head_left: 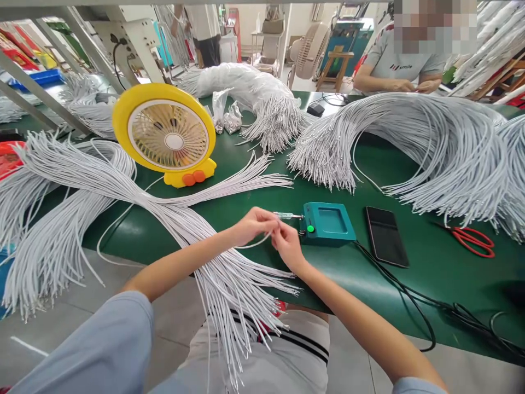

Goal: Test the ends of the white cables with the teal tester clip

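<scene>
Both hands meet above the green table, just left of a small teal machine (328,221) with a green button. My left hand (255,225) is closed on a white cable (255,242), which curves down and left from the fingers. My right hand (288,243) pinches at the cable's end, its fingertips touching those of the left; the tip itself is hidden. A thin clear-and-metal piece (289,215) sticks out of the machine toward the fingers. Under my left forearm spreads a large bundle of white cables (184,224), hanging over the table edge onto my lap.
A yellow fan (174,139) stands at the back left. Beyond lie more cable bundles (443,137) and small plastic bags (232,117). To the right are a phone (386,235), red-handled scissors (471,241) and black cords (410,298). A person (404,68) sits opposite.
</scene>
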The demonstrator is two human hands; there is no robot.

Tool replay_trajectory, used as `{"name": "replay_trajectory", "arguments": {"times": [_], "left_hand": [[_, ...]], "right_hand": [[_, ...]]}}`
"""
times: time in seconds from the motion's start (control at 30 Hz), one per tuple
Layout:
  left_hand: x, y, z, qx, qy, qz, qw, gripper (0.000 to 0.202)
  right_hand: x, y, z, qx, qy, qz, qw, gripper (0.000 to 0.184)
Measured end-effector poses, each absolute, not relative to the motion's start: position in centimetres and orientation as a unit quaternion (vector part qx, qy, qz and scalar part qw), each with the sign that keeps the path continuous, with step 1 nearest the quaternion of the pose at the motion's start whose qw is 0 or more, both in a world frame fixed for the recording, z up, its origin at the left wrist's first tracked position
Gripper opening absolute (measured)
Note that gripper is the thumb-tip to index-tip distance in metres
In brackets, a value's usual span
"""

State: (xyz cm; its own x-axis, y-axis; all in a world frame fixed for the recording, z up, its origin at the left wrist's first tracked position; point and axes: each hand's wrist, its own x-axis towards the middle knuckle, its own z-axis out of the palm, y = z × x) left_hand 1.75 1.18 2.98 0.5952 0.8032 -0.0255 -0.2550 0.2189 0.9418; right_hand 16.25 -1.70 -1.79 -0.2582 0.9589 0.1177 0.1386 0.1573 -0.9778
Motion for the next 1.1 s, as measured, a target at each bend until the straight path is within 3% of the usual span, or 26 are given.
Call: {"name": "replay_trajectory", "arguments": {"times": [0.1, 0.2, 0.73, 1.1], "left_hand": [[0.5, 3.0, 2.2, 0.475, 0.287, 0.414, 0.722, 0.036], [-0.1, 3.3, 1.6, 0.464, 0.285, 0.375, 0.75, 0.037], [0.2, 2.9, 1.6, 0.493, 0.352, 0.316, 0.731, 0.039], [0.2, 2.7, 1.4, 0.491, 0.349, 0.334, 0.725, 0.029]], "right_hand": [[16.6, -1.6, -1.1, -0.478, -0.562, 0.413, 0.534, 0.028], [16.9, -1.5, -0.5, -0.451, -0.585, 0.352, 0.575, 0.023], [17.2, -0.6, -0.9, -0.448, -0.653, 0.292, 0.536, 0.028], [17.2, -0.4, -0.6, -0.45, -0.631, 0.323, 0.543, 0.006]]}}
